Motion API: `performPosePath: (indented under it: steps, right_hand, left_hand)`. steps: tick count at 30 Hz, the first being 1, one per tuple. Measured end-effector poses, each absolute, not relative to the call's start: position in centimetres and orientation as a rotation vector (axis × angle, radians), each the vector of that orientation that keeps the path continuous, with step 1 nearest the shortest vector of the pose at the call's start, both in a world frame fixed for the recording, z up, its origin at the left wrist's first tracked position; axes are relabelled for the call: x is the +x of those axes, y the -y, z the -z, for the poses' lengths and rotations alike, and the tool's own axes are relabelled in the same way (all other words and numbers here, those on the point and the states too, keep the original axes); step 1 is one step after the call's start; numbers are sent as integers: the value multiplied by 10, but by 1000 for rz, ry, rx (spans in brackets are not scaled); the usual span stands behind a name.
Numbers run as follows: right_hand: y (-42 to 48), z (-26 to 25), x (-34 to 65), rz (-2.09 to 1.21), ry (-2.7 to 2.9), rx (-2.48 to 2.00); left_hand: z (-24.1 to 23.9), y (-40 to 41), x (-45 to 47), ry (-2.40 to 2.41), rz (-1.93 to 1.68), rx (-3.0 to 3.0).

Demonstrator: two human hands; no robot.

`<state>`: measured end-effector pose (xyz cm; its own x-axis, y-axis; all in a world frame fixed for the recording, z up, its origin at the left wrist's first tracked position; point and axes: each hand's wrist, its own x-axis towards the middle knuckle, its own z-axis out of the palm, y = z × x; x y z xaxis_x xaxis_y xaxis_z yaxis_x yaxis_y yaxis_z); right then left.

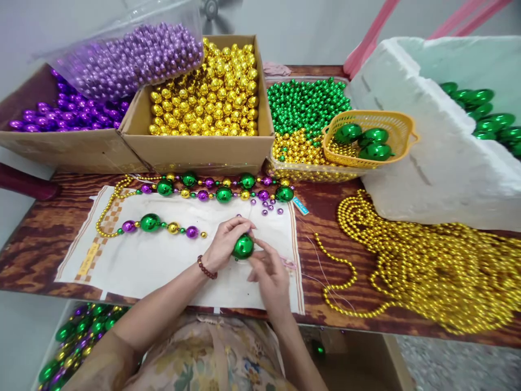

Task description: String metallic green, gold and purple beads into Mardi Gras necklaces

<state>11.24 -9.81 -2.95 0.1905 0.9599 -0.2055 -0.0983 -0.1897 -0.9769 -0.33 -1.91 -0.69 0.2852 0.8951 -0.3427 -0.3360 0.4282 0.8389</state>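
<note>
Apparent stringing step: large shiny green round bead (243, 247), frame centre; left hand (221, 243) fingers curled round it, right hand (270, 275) fingers closed on right edge. Next likely: sliding it toward purple-green-gold bead strand (150, 222), left of centre.

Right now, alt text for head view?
Left hand holds a large green bead, right hand at its side, over a white cloth near a multicoloured bead strand. Behind stand cardboard bead boxes; gold bead strings lie at right.
</note>
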Motion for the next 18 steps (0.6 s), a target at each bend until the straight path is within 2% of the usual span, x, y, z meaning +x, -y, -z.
performPosePath:
  steps: [7, 10, 14, 18]
  right_hand:
    - [69, 20, 158, -1056, 656, -1280]
    - [66, 15, 161, -1045, 478, -1195]
    - [70, 5, 153, -1195, 633, -1154]
    - [70, -10, 168, -1135, 593, -1098]
  left_hand:
    - [-6, 19, 3, -845, -477, 1409]
    - [-12, 14, 5, -839, -398, 1449]
    - [-25, 1, 3, -712, -381, 1377]
    - [-43, -11, -8, -658, -250, 1471]
